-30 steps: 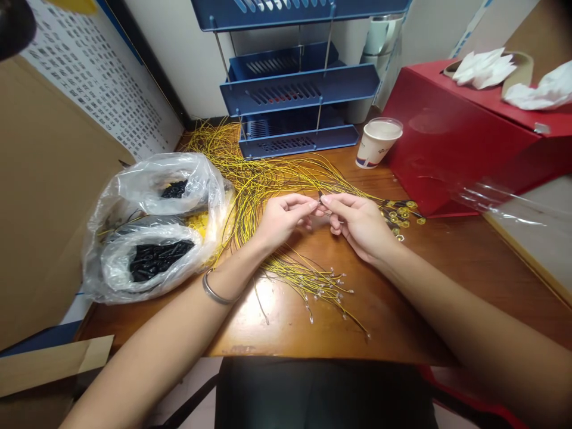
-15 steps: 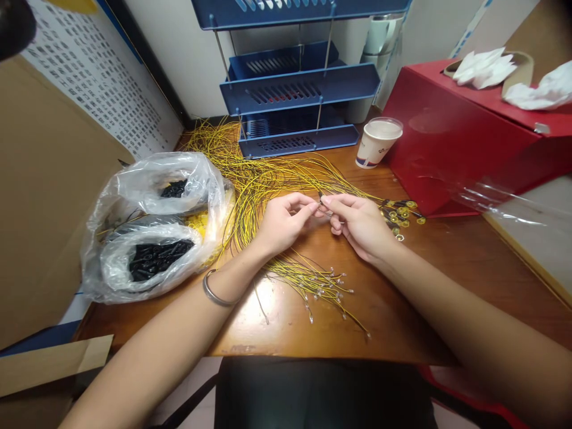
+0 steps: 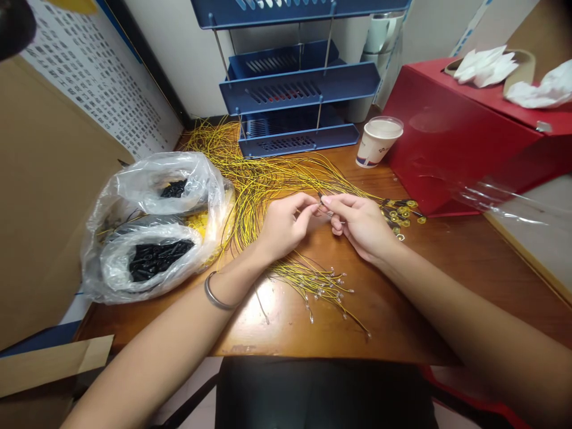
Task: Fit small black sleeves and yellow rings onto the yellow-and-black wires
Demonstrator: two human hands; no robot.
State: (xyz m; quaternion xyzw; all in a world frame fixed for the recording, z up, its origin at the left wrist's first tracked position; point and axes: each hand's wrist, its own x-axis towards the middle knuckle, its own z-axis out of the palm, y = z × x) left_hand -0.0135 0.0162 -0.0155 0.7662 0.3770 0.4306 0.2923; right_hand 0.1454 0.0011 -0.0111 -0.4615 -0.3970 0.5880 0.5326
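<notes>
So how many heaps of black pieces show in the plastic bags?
2: the larger heap in the near bag, the smaller heap in the far bag. More may be hidden under the plastic folds.

Your left forearm (image 3: 179, 325) has one smooth, silver-grey, curved metal bangle (image 3: 211, 295) on it; your right forearm (image 3: 447, 304), left hand (image 3: 285, 225) and right hand (image 3: 363, 227) are bare.

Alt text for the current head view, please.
A bare right hand pinches a small black piece, bare left hand close by, over a glossy brown wooden desk strewn with thin yellow-and-black wires. A clear plastic bag sits left.
</notes>
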